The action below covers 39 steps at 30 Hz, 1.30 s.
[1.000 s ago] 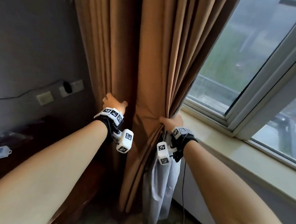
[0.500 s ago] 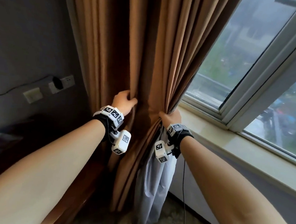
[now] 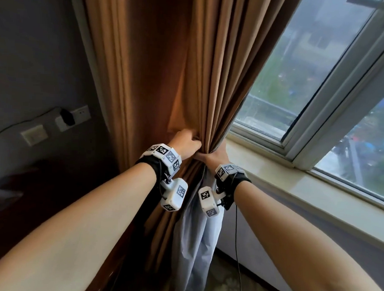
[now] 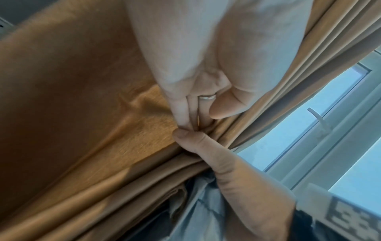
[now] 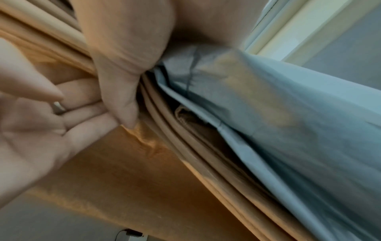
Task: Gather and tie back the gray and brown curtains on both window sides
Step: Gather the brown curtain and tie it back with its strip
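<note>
Both hands meet mid-curtain by the sill: right hand clamped round bunched brown curtain and gray liner, left hand pinching a fold; should feed remaining pleats rightward, keeping grip tight

A tall brown fabric curtain hangs in long vertical folds beside a window with a pale metal frame. The left hand grips a fold of the brown curtain, fingers curled into the cloth. The right hand clutches the gathered folds just beside it, the two hands touching. Below the hands a pale gray curtain hangs down next to the brown one. A light stone windowsill runs along under the window. On the gray wall to the left sit a white wall socket with a black plug and a white switch plate.
</note>
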Motion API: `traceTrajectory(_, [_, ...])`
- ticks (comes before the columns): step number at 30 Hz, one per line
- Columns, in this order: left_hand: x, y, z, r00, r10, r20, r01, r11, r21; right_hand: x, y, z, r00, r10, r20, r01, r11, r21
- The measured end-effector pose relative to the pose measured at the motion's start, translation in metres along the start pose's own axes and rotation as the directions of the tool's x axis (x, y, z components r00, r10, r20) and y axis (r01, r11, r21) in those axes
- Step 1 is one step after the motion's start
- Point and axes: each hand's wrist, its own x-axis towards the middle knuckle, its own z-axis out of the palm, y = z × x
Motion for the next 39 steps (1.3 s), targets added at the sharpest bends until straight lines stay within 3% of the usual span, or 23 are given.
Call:
traceTrajectory(3, [0.014, -0.007, 0.000, 0.998, 0.027, 0.062, -0.028, 1.000, 0.012, 0.008, -0.002, -0.004, 1.000, 0.026, -0.017, -0.026, 1.000, -0.010])
traceTrajectory(9, [0.019, -0.005, -0.004, 0.983, 0.024, 0.180, 0.003, 0.989, -0.148, 0.022, 0.000, -0.003, 0.990, 0.075, -0.117, -0.085, 0.993, -0.083])
traceTrajectory(10, [0.020, -0.007, -0.004, 0.991, -0.004, 0.136, 0.021, 0.991, -0.128, 0.025, -0.001, -0.002, 0.990, 0.079, -0.113, -0.089, 0.992, -0.091])
traceTrajectory(12, [0.027, -0.018, -0.012, 0.991, -0.109, -0.082, 0.106, 0.993, -0.044, 0.031, -0.001, -0.002, 0.991, 0.091, -0.101, -0.100, 0.991, -0.089])
traceTrajectory(13, [0.030, -0.026, -0.019, 0.960, -0.183, -0.210, 0.178, 0.983, -0.042, 0.033, -0.001, -0.003, 0.991, 0.091, -0.097, -0.100, 0.991, -0.091])
traceTrajectory(16, [0.038, -0.046, -0.047, 0.790, -0.406, -0.460, 0.362, 0.914, -0.184, 0.042, 0.000, -0.004, 0.992, 0.095, -0.080, -0.103, 0.989, -0.105])
traceTrajectory(18, [0.036, -0.051, -0.062, 0.682, -0.516, -0.518, 0.449, 0.855, -0.261, 0.047, -0.001, -0.004, 0.994, 0.089, -0.067, -0.095, 0.991, -0.097])
traceTrajectory(21, [0.041, -0.061, -0.074, 0.619, -0.581, -0.528, 0.533, 0.805, -0.261, 0.050, -0.002, -0.006, 0.996, 0.074, -0.056, -0.079, 0.993, -0.091])
traceTrajectory(26, [0.053, -0.066, -0.090, 0.693, -0.446, -0.566, 0.406, 0.891, -0.204, 0.053, -0.001, -0.007, 0.996, 0.077, -0.048, -0.082, 0.992, -0.098])
traceTrajectory(29, [0.048, -0.052, -0.092, 0.762, -0.337, -0.553, 0.370, 0.927, -0.056, 0.056, -0.001, -0.005, 0.995, 0.078, -0.065, -0.085, 0.990, -0.112])
traceTrajectory(32, [0.044, -0.038, -0.081, 0.899, -0.189, -0.396, 0.245, 0.965, 0.096, 0.058, -0.002, -0.001, 0.994, 0.082, -0.078, -0.091, 0.989, -0.116])
traceTrajectory(34, [0.044, -0.034, -0.072, 0.962, -0.135, -0.238, 0.164, 0.981, 0.108, 0.060, -0.003, 0.006, 0.994, 0.087, -0.069, -0.096, 0.987, -0.130])
traceTrajectory(39, [0.053, -0.028, -0.062, 1.000, -0.017, -0.014, 0.018, 0.999, 0.038, 0.060, -0.004, 0.027, 0.997, 0.075, -0.022, -0.078, 0.975, -0.210])
